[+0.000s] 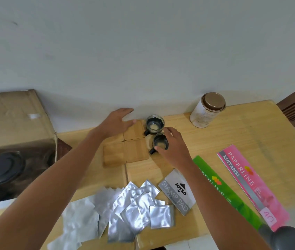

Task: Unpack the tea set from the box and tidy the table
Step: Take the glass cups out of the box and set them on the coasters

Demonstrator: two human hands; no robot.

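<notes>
Several square bamboo coasters (pixel 137 150) lie side by side on the wooden table (pixel 236 139) near the wall. A small glass cup with a black handle (pixel 155 125) stands by the wall, just right of the far coaster. A second such cup (pixel 159 143) stands in front of it, and my right hand (pixel 174 147) is closed around its side. My left hand (pixel 117 121) hovers flat and open over the far left coasters, holding nothing. An open cardboard box (pixel 17 120) stands at the left, with a dark grey teapot lid (pixel 4 168) visible inside.
A white tin with a bronze lid (pixel 207 110) stands at the back right. Several silver foil sachets (pixel 134 204) lie at the front, beside a grey stamp pad box (pixel 177 192). Green (pixel 224 193) and pink receipt books (pixel 249 181) lie to the right. A dark grey object (pixel 290 239) sits at the bottom right corner.
</notes>
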